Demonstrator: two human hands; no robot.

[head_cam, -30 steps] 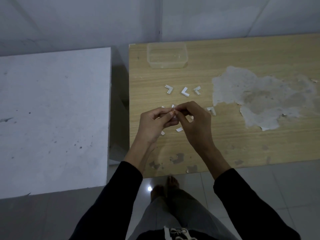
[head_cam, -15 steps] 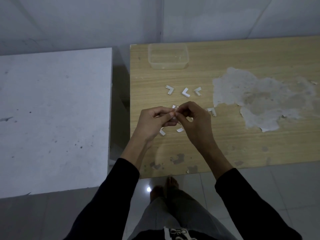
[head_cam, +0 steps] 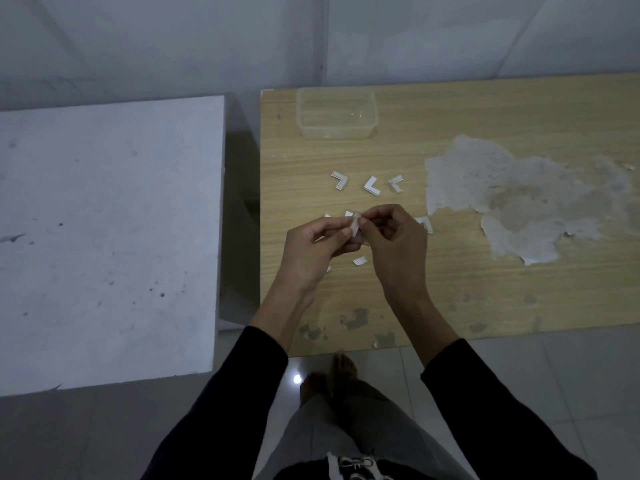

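Two hands are held together over the table (head_cam: 485, 299), close to its left edge, and one small white strip (head_cam: 354, 231) is pinched between them. The strip is gripped by the left hand (head_cam: 311, 252) between thumb and forefinger, with the remaining fingers curled beneath. From the other side it is taken by the fingertips of the right hand (head_cam: 394, 244), whose fingers are bent inward over it. The strip is held in the air above the wood, tilted nearly upright.

Three white L-pieces (head_cam: 372, 186) are laid in a row just beyond the hands, each turned a different way. A fourth L-piece (head_cam: 425, 224) is seen just beside the right hand's knuckles, partly hidden by them. A small white scrap (head_cam: 360, 260) is left flat on the table beneath the hands, between the wrists. More white bits (head_cam: 327, 215) are glimpsed behind the left hand; their shape cannot be told.

A clear box (head_cam: 336, 112) is set near the far left corner of the table, well apart from the hands. A large pale patch (head_cam: 519, 202), where the surface is peeled, is spread to the right of the pieces. A white slab (head_cam: 104, 237) is placed to the left, parted from the table by a dark gap. Dark sleeves (head_cam: 242, 393) are worn to the wrists, and bare feet (head_cam: 332, 372) are seen on the tiled floor (head_cam: 571, 393) below.
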